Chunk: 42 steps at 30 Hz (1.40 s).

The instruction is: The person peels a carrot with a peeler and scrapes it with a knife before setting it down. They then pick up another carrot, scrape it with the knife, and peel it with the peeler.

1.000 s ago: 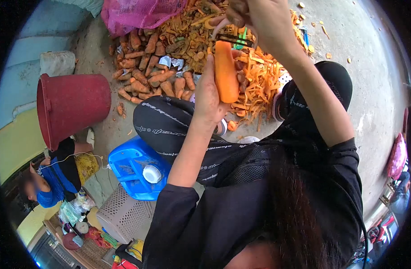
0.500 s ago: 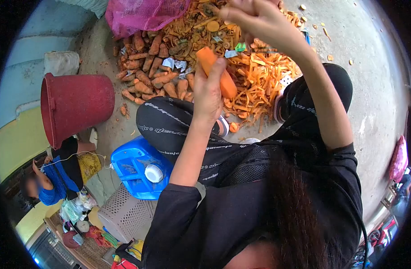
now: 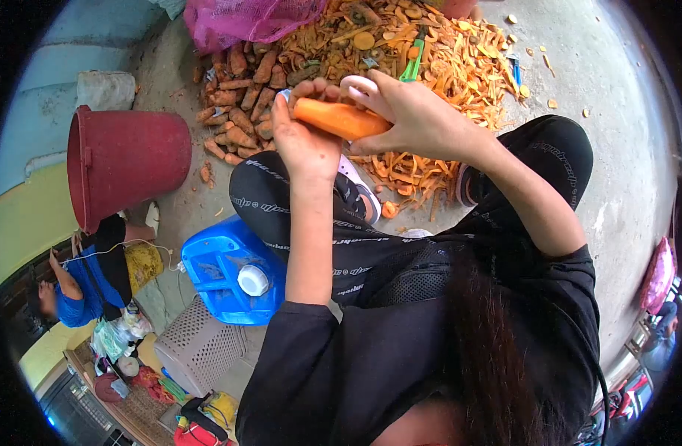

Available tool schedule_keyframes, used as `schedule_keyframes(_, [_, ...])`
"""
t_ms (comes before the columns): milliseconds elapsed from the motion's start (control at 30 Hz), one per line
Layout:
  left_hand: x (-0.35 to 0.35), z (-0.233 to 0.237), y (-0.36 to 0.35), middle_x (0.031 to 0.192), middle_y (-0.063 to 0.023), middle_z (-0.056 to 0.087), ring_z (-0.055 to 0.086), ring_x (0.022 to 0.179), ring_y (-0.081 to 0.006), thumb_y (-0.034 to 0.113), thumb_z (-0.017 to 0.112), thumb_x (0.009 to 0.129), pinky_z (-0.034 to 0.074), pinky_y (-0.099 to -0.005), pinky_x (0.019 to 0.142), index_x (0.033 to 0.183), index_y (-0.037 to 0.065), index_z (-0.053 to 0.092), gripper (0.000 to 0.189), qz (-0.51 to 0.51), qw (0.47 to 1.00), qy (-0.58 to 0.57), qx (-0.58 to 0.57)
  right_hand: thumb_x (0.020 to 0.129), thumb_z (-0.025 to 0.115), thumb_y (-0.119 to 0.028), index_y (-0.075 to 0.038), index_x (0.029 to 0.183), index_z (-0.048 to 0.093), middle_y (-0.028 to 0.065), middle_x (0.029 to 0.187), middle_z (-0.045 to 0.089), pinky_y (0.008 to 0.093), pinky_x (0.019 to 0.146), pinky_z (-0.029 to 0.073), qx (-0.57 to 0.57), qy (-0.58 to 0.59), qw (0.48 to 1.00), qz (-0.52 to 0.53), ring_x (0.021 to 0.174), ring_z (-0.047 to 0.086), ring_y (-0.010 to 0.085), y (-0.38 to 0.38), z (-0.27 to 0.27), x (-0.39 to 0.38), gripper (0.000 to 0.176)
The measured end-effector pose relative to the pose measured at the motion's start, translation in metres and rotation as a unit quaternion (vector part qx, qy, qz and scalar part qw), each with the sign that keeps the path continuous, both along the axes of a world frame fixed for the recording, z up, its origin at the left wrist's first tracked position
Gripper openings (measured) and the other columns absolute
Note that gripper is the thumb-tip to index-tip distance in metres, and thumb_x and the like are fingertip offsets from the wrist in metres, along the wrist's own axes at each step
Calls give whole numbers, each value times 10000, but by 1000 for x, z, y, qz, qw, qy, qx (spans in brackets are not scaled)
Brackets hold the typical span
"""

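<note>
In the head view, a red plastic bucket [image 3: 133, 160] is at the left with its mouth toward the picture's left edge; its inside is turned out of sight, so what it contains cannot be told. A blue plastic jerrycan [image 3: 214, 260] with a white screw cap [image 3: 253, 281] on is beside the person's left knee, its walls too opaque to show a level. Just beyond it is a grey perforated plastic basket [image 3: 196, 346], its contents impossible to make out. A pink mesh sack [image 3: 255, 21] at the top runs out of the picture, next to a pile of unpeeled, soil-marked carrots [image 3: 240, 123] and a wide heap of orange peelings and slices [image 3: 460, 63] on the grey concrete floor [image 3: 609, 149]. A green-handled tool [image 3: 412, 63] lies on the heap, and a blue-handled tool [image 3: 516, 72] lies at its right edge. The peeled orange carrot [image 3: 341, 119] is held between the hands above the floor: the left hand [image 3: 307, 145] cradles one end, fingers curled around it, while the right hand [image 3: 423, 123] has its fingers closed on a pale pink handle [image 3: 367, 95], its thumb against the carrot's other end. The handle's working end is covered by the hand and carrot. A reddish-brown shape [image 3: 460, 8] at the top edge is cut off and cannot be identified. At the lower left, a person in a blue top [image 3: 92, 293] is partly visible near crowded plastic bags [image 3: 121, 331], which are too small to see into.
</note>
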<state>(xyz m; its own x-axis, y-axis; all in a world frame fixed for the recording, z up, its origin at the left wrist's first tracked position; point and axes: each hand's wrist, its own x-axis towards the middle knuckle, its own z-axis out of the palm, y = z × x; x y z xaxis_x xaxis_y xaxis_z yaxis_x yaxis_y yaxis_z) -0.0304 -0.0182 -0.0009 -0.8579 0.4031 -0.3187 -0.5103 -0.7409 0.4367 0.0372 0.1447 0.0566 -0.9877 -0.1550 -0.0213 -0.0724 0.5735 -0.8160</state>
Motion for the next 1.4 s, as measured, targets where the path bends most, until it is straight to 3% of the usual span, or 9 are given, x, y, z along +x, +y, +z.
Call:
schedule_keyframes(167, [18,14,19,993,-98,575,539,953,-209,584,303,938,438,-369,896,1046,52,526,587,-38,996,31,-76,708,768,-404,13,1236,454,195,955,619,375,720,485,-60,82,992,-74,799,626,291,-9,-11,0,742])
schedule_keyframes(267, [19,13,24,885,-70,555,563,838,-180,581,270,945,481,-327,771,984,62,505,571,-10,984,47,-171,774,693,-367,-50,1154,502,178,838,595,396,677,502,80,202,975,-47,726,622,324,-1,-18,-5,531])
schedule_keyframes(433, [26,9,29,736,-59,518,537,559,-168,605,222,939,475,-315,501,932,57,493,611,-140,969,100,-179,933,531,-350,-25,901,522,40,645,531,281,506,443,-410,95,894,-153,537,521,122,42,16,-29,327])
schedule_keyframes(600, [45,19,42,697,-68,511,522,520,-166,584,217,949,457,-311,471,896,43,500,613,-241,953,51,-176,973,450,-348,-99,851,437,-31,585,399,220,381,335,-565,124,805,-130,427,383,67,12,34,-31,277])
schedule_keyframes(800, [45,19,34,681,-71,487,509,496,-168,562,205,956,442,-304,443,872,44,479,592,-297,946,30,-130,980,445,-321,-79,878,482,-49,598,431,194,434,344,-309,283,863,-282,484,396,37,62,25,-62,265])
schedule_keyframes(900, [45,16,35,751,-52,491,533,595,-159,528,398,925,470,-325,504,919,58,476,476,-225,955,80,-174,977,453,-273,-59,858,479,7,656,517,202,470,405,-286,182,905,-257,531,449,49,69,28,-55,246])
schedule_keyframes(1067, [39,10,41,866,-44,540,575,782,-173,453,553,895,505,-360,687,998,88,500,384,-75,961,75,-255,921,544,-375,-2,877,546,66,633,559,304,545,473,92,249,958,-105,567,568,135,45,-4,-38,376])
schedule_keyframes(1133, [31,2,31,983,-47,563,570,924,-176,468,548,891,476,-363,829,1045,96,513,405,-79,978,21,-190,845,617,-474,-11,905,554,102,670,563,356,566,462,21,12,999,-21,612,590,204,38,11,-25,471])
schedule_keyframes(1400, [22,11,27,1076,-41,550,550,1015,-179,499,510,896,461,-332,866,1129,111,501,453,-53,991,-33,-118,722,707,-500,26,994,566,116,702,566,338,590,461,32,-86,996,22,644,585,221,13,-7,-23,608])
